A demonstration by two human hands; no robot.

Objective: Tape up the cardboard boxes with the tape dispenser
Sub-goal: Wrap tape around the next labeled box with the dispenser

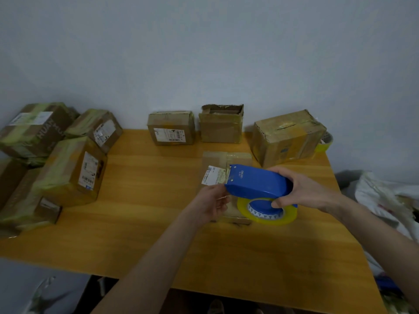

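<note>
My right hand [301,189] grips the blue tape dispenser [256,181] with its yellowish tape roll [267,211], held just above a flat cardboard box [217,162] in the middle of the table. That box carries a white label [213,175] beside the dispenser's front end. My left hand [210,202] reaches under that front end, fingers curled near the tape edge; whether it pinches tape is unclear. Three more cardboard boxes stand along the wall: one [171,128] with a label, one [221,123] with torn open flaps, and a larger one [288,137] to the right.
Several taped boxes [72,171] are piled at the table's left end. A spare yellow tape roll [325,141] sits behind the large box. The wooden table [147,223] ends at a front edge near me. Crumpled plastic bags [385,196] lie off the right side.
</note>
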